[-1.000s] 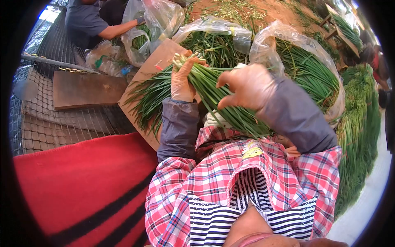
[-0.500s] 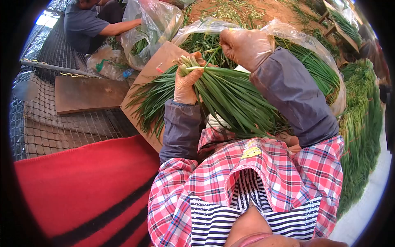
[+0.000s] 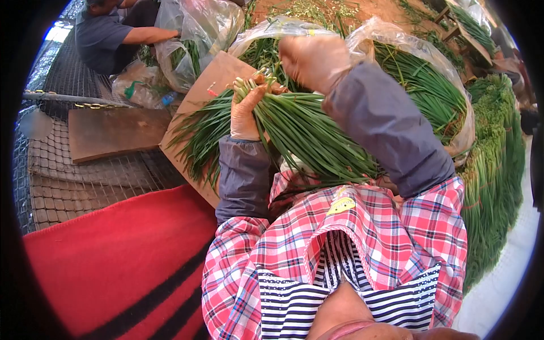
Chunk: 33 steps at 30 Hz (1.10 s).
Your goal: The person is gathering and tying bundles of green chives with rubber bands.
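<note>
My left hand [image 3: 246, 113], in a thin clear glove, is closed around a bundle of garlic chives [image 3: 309, 127]. Their pale cut ends stick up above the thumb, while the long green leaves fan out to both sides and down toward my lap. Up and to the right, my gloved right hand [image 3: 313, 62] is curled closed and smeared by motion; whatever it may pinch is hidden. Behind the hands, a large clear plastic bag [image 3: 362, 35] stands open with more chives [image 3: 422, 85] in it. A brown board [image 3: 218, 71] lies under the bundle.
At the upper left a co-worker [image 3: 107, 37] reaches into another plastic bag [image 3: 212, 28]. A wooden board [image 3: 116, 131] rests on netting [image 3: 51, 164]. Red cloth [image 3: 113, 249] covers the lower left. Stacked green stalks [image 3: 493, 187] line the right side. Loose trimmings [image 3: 311, 10] litter the ground.
My right hand has moved left and slightly up, and is now blurred. The left hand keeps its hold on the chives. The whole view has shifted slightly.
</note>
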Each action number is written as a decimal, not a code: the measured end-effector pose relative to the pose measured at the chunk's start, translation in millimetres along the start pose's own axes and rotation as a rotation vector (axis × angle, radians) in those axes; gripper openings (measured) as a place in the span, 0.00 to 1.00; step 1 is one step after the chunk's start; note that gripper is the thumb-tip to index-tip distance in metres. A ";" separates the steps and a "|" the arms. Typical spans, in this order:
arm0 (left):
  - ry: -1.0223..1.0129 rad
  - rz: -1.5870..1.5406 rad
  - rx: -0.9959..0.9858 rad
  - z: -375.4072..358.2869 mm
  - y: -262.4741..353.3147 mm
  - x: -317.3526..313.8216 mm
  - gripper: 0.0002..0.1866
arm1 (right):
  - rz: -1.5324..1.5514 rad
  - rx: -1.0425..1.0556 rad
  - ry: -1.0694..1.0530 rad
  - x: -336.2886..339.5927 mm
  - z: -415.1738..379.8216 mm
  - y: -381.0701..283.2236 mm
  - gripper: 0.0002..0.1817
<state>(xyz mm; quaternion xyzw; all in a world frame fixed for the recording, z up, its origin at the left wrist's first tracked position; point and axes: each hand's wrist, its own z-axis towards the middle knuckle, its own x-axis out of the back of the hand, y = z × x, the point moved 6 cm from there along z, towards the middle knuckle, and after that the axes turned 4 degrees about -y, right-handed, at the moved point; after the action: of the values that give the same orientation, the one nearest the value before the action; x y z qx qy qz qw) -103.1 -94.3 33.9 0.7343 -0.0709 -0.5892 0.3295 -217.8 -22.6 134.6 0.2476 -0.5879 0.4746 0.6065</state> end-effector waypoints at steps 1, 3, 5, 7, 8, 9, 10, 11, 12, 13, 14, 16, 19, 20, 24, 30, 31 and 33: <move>-0.008 -0.029 -0.009 -0.6 -0.2 -0.2 0.15 | 0.022 -0.087 0.043 2.8 8.8 13.9 0.09; -0.023 -0.087 -0.028 -1.4 -1.6 -0.9 0.13 | -0.013 -0.255 0.086 18.2 14.4 45.6 0.11; 0.013 -0.075 -0.017 -0.9 1.4 3.6 0.12 | -0.050 -0.230 -0.216 0.5 8.7 66.6 0.13; 0.043 -0.073 -0.013 -1.7 1.9 5.7 0.11 | 0.054 -0.145 -0.414 -19.6 -5.1 67.8 0.18; 0.047 -0.077 -0.019 0.2 1.5 4.8 0.11 | 0.244 -0.082 -0.357 -20.3 -14.9 52.9 0.19; 0.055 -0.081 -0.027 1.2 1.5 4.7 0.11 | 0.439 -0.096 -0.280 -19.5 -23.8 35.8 0.20; 0.058 -0.072 -0.008 3.4 0.1 7.4 0.11 | 0.483 -0.077 -0.261 -13.9 -31.2 12.7 0.22; 0.062 -0.062 0.010 6.7 -1.3 12.9 0.11 | 0.427 0.001 -0.251 -13.7 -34.5 -4.9 0.23; 0.067 -0.050 0.029 8.2 -2.1 15.9 0.11 | 0.413 0.024 -0.316 -24.8 -33.6 -14.1 0.22; 0.093 -0.017 -0.040 8.1 1.0 11.4 0.11 | 0.387 0.028 -0.339 -35.1 -31.2 -18.0 0.21; 0.097 -0.075 -0.015 8.7 -0.6 10.1 0.11 | 0.361 0.030 -0.363 -43.9 -29.0 -18.2 0.19; 0.099 -0.195 0.024 9.0 -5.0 11.4 0.11 | 0.511 0.005 -0.359 -53.5 -27.9 -13.1 0.15; 0.088 -0.062 -0.039 5.0 -0.5 14.4 0.12 | 0.571 0.017 -0.379 -57.1 -27.7 -11.0 0.13; 0.087 -0.017 -0.060 3.5 0.2 14.1 0.12 | 0.500 0.039 -0.402 -50.8 -24.6 -11.7 0.13; 0.083 0.022 -0.063 2.3 -0.1 5.5 0.12 | 0.252 0.103 -0.393 -29.1 -10.5 -13.0 0.12; 0.071 0.014 -0.014 6.1 -1.7 8.6 0.12 | 0.029 0.119 -0.337 -29.6 -0.7 -19.5 0.11; 0.080 -0.005 -0.015 4.7 -2.4 8.9 0.12 | 0.037 0.131 -0.308 -30.5 -0.9 -20.7 0.11; 0.022 -0.024 -0.007 5.3 -5.1 6.8 0.13 | 0.007 0.144 -0.268 -25.6 -1.0 -20.1 0.12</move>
<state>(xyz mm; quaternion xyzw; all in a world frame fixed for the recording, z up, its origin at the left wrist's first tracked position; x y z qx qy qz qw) -107.3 -95.8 25.0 0.7404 -0.0565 -0.5854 0.3255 -196.2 -37.6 115.2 0.3498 -0.6289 0.4803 0.5015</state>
